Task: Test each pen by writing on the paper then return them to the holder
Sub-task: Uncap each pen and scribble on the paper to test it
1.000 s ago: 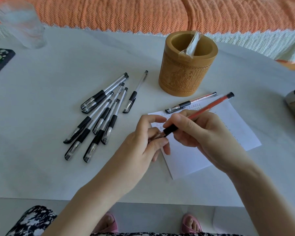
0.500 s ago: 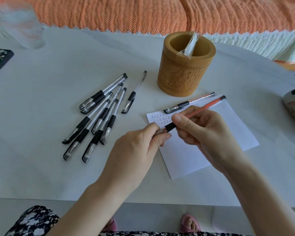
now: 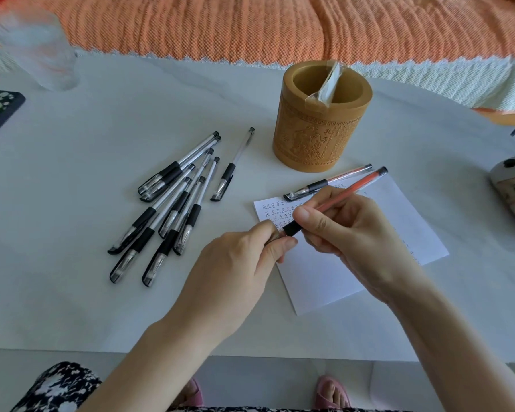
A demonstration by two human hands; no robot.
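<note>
Red pen (image 3: 350, 191) pinched: right hand (image 3: 348, 236) barrel, left hand (image 3: 238, 263) cap end.

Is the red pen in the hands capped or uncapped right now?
Cannot tell. The left hand covers the tip end of the red pen, pinching right where the cap would sit; the right hand grips the barrel.

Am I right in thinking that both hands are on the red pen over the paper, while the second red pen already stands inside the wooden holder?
Not quite. The head view shows both the left hand and right hand on the red pen over the paper, but the second red pen lies flat on the table, at the paper's far edge beside the wooden holder, not inside it.
</note>
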